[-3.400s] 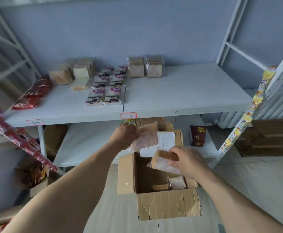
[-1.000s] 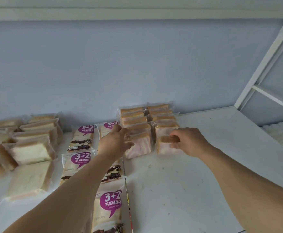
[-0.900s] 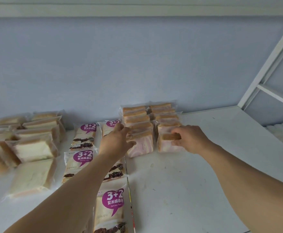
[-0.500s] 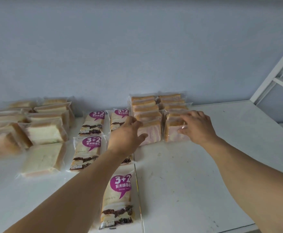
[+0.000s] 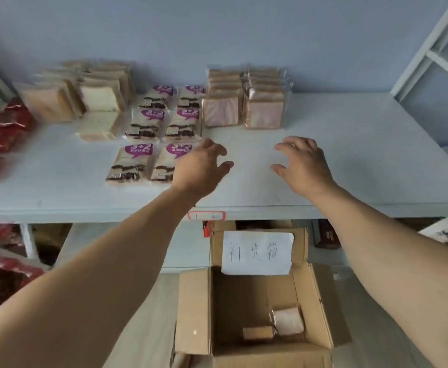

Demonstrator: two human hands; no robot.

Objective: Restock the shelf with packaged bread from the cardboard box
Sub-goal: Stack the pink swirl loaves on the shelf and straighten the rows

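Head view shows both hands above the shelf [image 5: 350, 160], empty. The left hand [image 5: 201, 168] and the right hand [image 5: 304, 166] have loose, spread fingers; each grip is apart and holds nothing. I judge the hands are free for the next pick.

Two rows of pink bread [image 5: 244, 99] stand upright at 12 o'clock from the hands, side by side and touching, against the back wall. Standing them on edge probably saves room and shows the face of each pack. At 10 o'clock lie the purple packs [image 5: 161, 126] in two flat columns, and further at 9 o'clock the white bread [image 5: 100, 98].

At 6 o'clock, below the shelf edge, the box [image 5: 193, 309] stands open on the floor, near enough to reach. Two packs [image 5: 278, 325] lie in it, so restocking is not finished.
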